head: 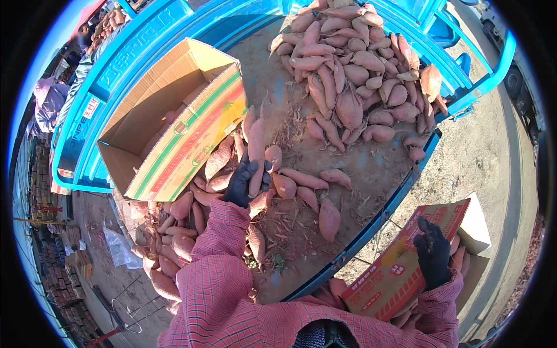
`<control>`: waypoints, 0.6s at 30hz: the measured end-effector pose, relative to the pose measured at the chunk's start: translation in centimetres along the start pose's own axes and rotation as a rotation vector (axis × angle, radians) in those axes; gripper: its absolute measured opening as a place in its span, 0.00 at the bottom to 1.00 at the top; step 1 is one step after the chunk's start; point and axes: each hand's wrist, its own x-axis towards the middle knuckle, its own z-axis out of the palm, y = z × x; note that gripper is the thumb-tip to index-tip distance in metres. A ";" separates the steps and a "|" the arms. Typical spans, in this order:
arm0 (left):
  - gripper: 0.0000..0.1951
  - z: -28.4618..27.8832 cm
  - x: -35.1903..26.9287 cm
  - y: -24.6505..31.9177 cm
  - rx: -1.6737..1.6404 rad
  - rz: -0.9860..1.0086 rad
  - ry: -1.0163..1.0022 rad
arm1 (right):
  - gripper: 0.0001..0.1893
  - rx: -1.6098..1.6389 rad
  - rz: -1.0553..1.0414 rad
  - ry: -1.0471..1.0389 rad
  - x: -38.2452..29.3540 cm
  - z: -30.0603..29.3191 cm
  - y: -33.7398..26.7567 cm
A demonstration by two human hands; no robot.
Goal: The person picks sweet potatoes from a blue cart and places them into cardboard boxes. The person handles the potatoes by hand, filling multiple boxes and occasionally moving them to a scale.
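A long, thin-tailed sweet potato (256,152) is gripped in my left hand (241,182), which wears a dark glove. My left hand is over loose sweet potatoes (182,239) on the cart bed, just right of a banana carton (191,143) with more sweet potatoes inside. My right hand (431,252), also gloved, holds nothing, its fingers apart and partly bent. It hovers above a second cardboard box (385,278), at lower right outside the bed, where sweet potatoes (459,256) show. Whether the right hand touches that box's rim is hard to tell.
A blue metal cart (361,248) surrounds the soil-covered bed (300,256). A large heap of sweet potatoes (352,74) lies toward the far right. Beyond the left wall are a person (50,104) and stacked boxes (56,274); a vehicle wheel (514,82) shows at right.
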 end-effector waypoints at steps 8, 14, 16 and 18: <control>0.39 11.2 -10.0 -4.1 0.810 -0.091 -0.504 | 0.24 -0.242 -0.384 -0.249 2.5 6.4 -7.7; 0.37 14.0 -13.9 -3.5 0.432 -0.470 -0.023 | 0.15 0.187 0.087 -0.326 1.5 10.4 -6.3; 0.36 14.1 -13.7 -2.7 0.344 -0.292 0.136 | 0.13 0.331 0.052 -0.363 0.4 10.8 -6.3; 0.34 13.0 -12.3 0.4 0.331 -0.002 0.278 | 0.13 0.473 0.024 -0.387 -0.6 10.8 -5.9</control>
